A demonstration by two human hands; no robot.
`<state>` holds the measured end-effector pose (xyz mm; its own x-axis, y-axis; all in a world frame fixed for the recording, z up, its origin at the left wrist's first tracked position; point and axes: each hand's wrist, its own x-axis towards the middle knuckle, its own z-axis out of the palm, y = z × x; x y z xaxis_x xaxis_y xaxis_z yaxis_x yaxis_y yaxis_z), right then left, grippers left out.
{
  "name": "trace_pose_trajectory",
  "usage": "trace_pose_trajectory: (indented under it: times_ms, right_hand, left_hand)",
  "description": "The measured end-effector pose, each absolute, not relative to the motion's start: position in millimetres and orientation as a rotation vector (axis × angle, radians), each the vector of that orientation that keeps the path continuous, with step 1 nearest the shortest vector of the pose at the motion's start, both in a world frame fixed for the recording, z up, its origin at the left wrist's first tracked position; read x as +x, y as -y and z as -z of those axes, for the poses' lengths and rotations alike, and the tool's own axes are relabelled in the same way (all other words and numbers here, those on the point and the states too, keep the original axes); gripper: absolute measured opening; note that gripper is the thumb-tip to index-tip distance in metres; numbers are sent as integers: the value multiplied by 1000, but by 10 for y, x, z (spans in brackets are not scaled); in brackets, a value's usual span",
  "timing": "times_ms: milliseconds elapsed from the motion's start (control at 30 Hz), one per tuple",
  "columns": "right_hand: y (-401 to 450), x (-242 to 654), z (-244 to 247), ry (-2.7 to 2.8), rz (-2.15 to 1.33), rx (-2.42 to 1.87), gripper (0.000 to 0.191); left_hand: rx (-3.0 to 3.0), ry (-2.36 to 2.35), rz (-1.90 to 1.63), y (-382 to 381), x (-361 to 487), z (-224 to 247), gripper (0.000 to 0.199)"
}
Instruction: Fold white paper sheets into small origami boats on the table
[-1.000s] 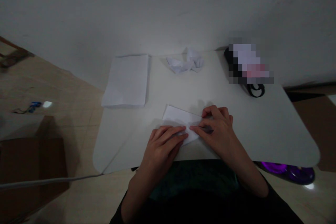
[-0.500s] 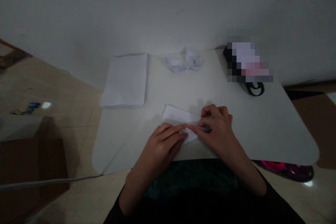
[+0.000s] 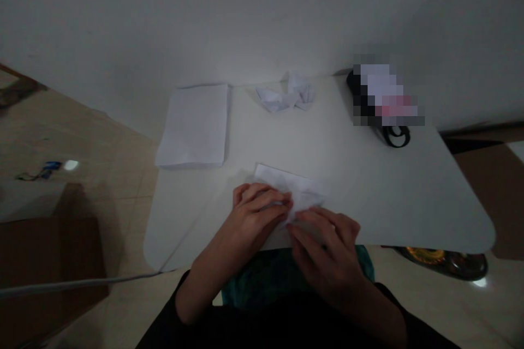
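A: Start with the biggest thing.
B: The white table [image 3: 409, 191], pushed against the wall. A neat stack of white sheets [image 3: 194, 125] lies at its far left, and a dark item with a loop strap [image 3: 360, 101] at its far right, partly pixelated.
A: And the paper being handled?
B: The folded paper [image 3: 302, 188] lies near the table's front edge, just under the hands, well apart from the crumpled paper piece [image 3: 284, 99] by the wall.
A: What could go wrong?
B: I'd worry about a crooked crease: if one side is pressed while the other slips, the layers could shift. Tugging too hard with both hands might tear it — thin paper forgives little.
A: How are the hands set?
B: The left hand [image 3: 254, 217] slants in from the lower left, back upward, wrist fairly straight. The right hand [image 3: 333, 253] reaches inward, partly over the front edge, pointing up and left.
A: Fingers?
B: The left ones are bunched against the thumb, pinching the paper. The right forefinger and thumb meet its near side — whether they grip it, I can't tell.
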<state>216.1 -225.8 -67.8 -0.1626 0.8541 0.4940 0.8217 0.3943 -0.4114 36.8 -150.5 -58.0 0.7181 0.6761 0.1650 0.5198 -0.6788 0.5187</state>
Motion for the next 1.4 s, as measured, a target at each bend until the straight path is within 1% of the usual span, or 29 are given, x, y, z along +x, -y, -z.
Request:
trace_pose_trajectory:
  times_ms: [100, 300, 633, 800, 933, 1167, 1300, 1400]
  right_hand:
    - [2373, 2143, 760, 2087, -112, -1307, 20]
    - [2352, 2197, 854, 2095, -147, -1254, 31]
    - [2358, 2174, 887, 2065, -95, -1253, 37]
    - [2378, 2161, 861, 2077, -77, -1264, 37]
    - [2399, 2147, 843, 2092, -58, -1256, 41]
    - [2407, 2139, 865, 2213, 29, -1209, 32]
    - [2350, 2154, 887, 2217, -73, -1107, 32]
    - [2310, 2164, 876, 2113, -197, -1125, 37]
  left_hand:
    - [2484, -906, -494, 1499, 359, 584, 26]
    - [2536, -890, -472, 1542, 367, 603, 29]
    - [2519, -953, -473, 1543, 410, 587, 24]
    - [2548, -945, -458, 1500, 421, 571, 20]
    - [2539, -962, -505, 1476, 435, 594, 16]
    - [2562, -986, -538, 1497, 447, 613, 17]
    - [2586, -973, -495, 1506, 435, 612, 19]
    - [2596, -984, -511, 1501, 438, 611, 19]
